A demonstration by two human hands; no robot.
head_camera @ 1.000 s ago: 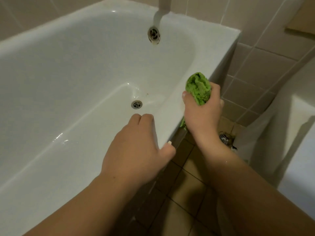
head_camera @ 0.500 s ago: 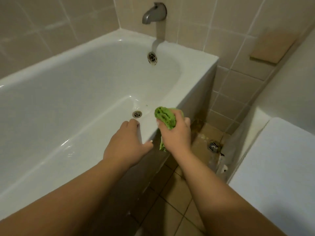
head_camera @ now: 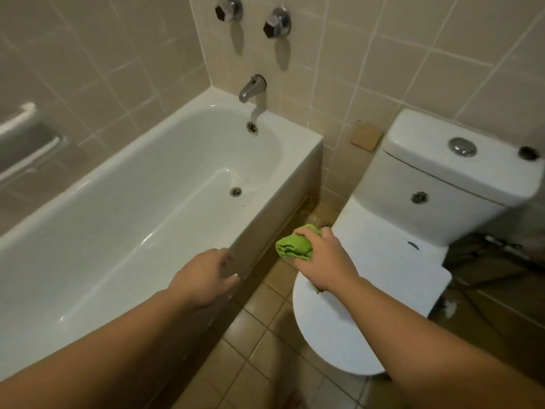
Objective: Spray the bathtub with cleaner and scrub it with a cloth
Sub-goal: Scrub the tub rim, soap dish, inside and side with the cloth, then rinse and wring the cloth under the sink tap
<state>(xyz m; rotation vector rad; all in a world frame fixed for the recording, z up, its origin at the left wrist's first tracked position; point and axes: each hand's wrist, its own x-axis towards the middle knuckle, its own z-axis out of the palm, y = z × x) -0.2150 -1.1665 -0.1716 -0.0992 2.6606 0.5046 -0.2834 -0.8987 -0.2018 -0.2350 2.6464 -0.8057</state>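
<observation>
Head view: tub [head_camera: 165,184] fills left of frame
Right hand [head_camera: 323,255]: fingers bunched round green cloth [head_camera: 295,246], center frame
Left hand [head_camera: 206,276]: fingers loose, at tub rim

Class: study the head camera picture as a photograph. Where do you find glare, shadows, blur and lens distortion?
Head view: glare streaks on the bathtub floor; each tap handle casts a shadow down the tiles; the left hand looks motion-blurred, the green cloth in the right hand sharper; wide-angle bending curves tile lines and tilts the toilet cistern.
</observation>
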